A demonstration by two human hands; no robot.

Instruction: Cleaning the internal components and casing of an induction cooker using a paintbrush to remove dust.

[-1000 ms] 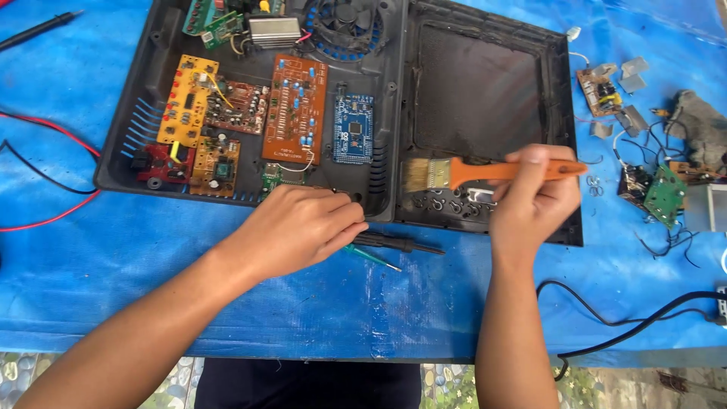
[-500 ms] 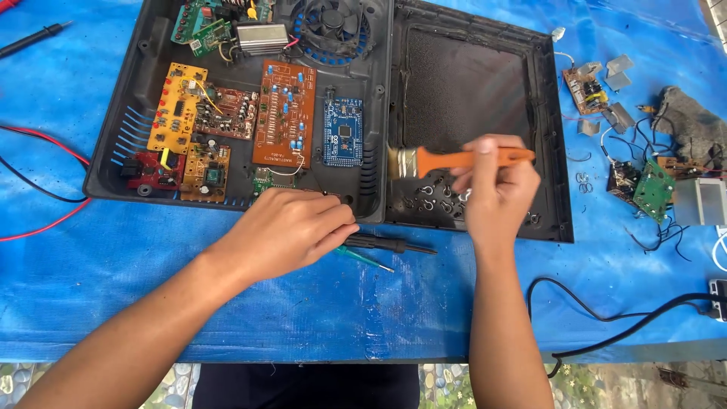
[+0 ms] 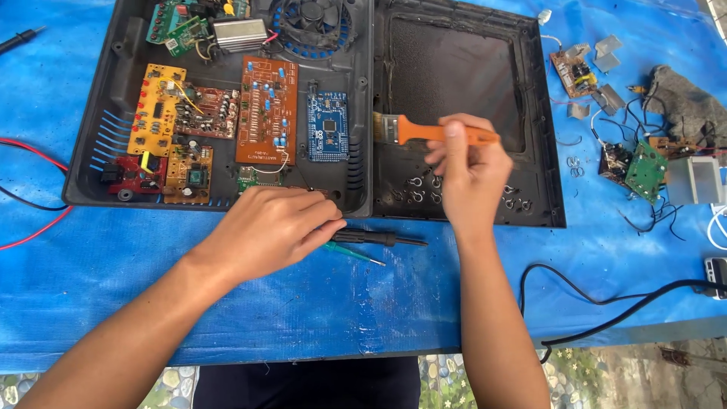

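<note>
Right hand (image 3: 467,173) pinches an orange brush (image 3: 432,133) over the black case (image 3: 545,189); left hand (image 3: 273,227) rests flat, holding nothing, on the case edge beside a screwdriver (image 3: 379,239).

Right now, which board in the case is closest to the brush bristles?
The blue board, just left of the brush in the right hand; the orange, yellow and red boards lie further left.
</note>
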